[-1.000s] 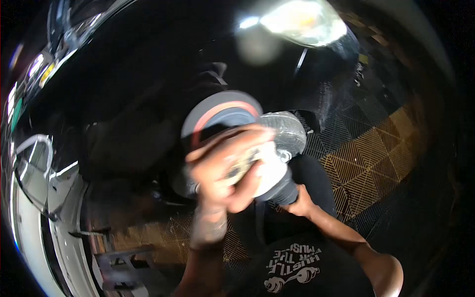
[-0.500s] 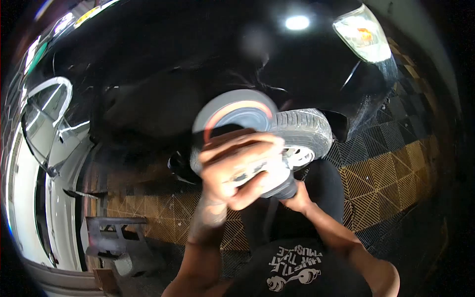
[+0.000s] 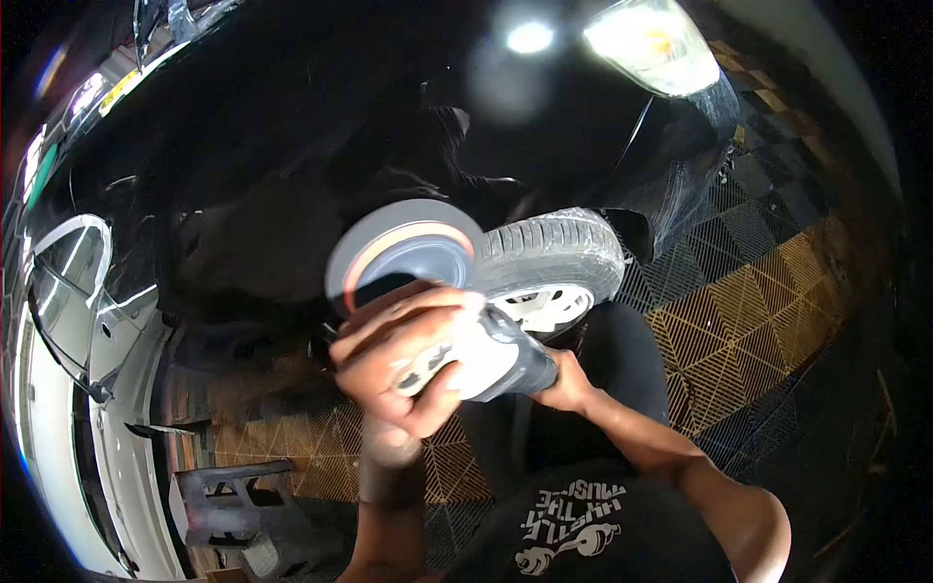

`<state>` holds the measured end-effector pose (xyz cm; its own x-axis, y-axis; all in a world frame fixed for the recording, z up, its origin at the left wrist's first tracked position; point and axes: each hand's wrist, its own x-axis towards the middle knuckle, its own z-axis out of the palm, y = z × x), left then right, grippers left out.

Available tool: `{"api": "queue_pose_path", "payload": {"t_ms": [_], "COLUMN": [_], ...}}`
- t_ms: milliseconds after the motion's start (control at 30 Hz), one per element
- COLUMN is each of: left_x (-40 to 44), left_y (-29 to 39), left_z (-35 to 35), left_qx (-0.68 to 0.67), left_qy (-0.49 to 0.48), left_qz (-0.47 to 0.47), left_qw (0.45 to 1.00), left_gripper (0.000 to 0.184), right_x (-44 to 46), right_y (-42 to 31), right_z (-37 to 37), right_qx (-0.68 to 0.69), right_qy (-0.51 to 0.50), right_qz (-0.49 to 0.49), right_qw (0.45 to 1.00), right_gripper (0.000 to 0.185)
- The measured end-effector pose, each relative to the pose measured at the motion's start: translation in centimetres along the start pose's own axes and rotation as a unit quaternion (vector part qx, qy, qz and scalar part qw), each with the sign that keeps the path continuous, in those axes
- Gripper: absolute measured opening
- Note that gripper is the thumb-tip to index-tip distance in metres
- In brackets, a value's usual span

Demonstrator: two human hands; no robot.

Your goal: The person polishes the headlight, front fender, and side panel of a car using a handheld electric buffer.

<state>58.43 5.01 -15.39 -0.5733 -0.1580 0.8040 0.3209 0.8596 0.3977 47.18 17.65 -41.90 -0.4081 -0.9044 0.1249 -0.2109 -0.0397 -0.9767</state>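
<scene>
A polisher (image 3: pixel 489 361) with a white-and-black body is held in both my hands. My left hand (image 3: pixel 403 355) is wrapped around its head, just behind the pad. Farther back, my right hand (image 3: pixel 567 382) grips the dark rear end of the body. The round polishing pad (image 3: pixel 408 216), grey with an orange ring, is tilted toward the black car fender (image 3: pixel 321 194), left of the wheel arch. Whether it touches the panel I cannot tell. My left hand hides the near part of the pad.
The car's front tire (image 3: pixel 564 248) is close to the right of the pad. A lit headlight (image 3: pixel 661 47) sits at upper right. At left are a white car (image 3: pixel 121 452) and a loose dark panel (image 3: pixel 233 500) on the tiled floor (image 3: pixel 729 340).
The polisher and both hands have shifted left in view, the pad slightly lower. The car, headlight and wheel also appear farther left, so the camera has turned somewhat. Both hands keep their grip.
</scene>
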Motion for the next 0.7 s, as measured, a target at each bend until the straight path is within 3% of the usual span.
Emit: {"api": "queue_pose_path", "payload": {"t_ms": [100, 167, 333, 500, 567, 600, 700], "left_x": [2.6, 4.4, 8.4, 8.9, 9.1, 8.3, 6.7], "left_y": [-0.4, -1.3, -1.0, -1.0, -1.6, -1.1, -1.0], "left_z": [3.1, 5.6, 8.7, 5.6, 2.4, 1.2, -3.0], "left_qx": [-0.067, -0.109, -0.139, -0.187, -0.110, -0.163, -0.071], "left_qy": [-0.031, -0.035, -0.018, 0.014, 0.015, 0.025, 0.060], "left_qz": [0.033, 0.079, 0.072, 0.049, 0.104, 0.019, 0.034], "left_qw": [0.997, 0.990, 0.988, 0.981, 0.988, 0.986, 0.995], "left_gripper": [0.028, 0.031, 0.026, 0.024, 0.026, 0.029, 0.033], "right_x": [-1.8, -3.5, -5.5, -4.6, -3.7, -3.3, -1.4], "right_y": [-1.0, -0.2, -2.9, -5.8, -8.4, -9.6, -11.6], "right_z": [-2.6, -3.9, -5.8, -6.0, -6.3, -6.4, -6.6], "right_qx": [0.011, 0.003, 0.029, 0.001, -0.063, -0.061, -0.090], "right_qy": [-0.013, 0.020, 0.144, 0.140, 0.070, 0.072, 0.001], "right_qz": [0.081, 0.101, 0.101, 0.064, 0.086, 0.085, 0.036], "right_qw": [0.997, 0.995, 0.984, 0.988, 0.992, 0.992, 0.995], "right_gripper": [0.049, 0.044, 0.038, 0.036, 0.033, 0.033, 0.033]}}
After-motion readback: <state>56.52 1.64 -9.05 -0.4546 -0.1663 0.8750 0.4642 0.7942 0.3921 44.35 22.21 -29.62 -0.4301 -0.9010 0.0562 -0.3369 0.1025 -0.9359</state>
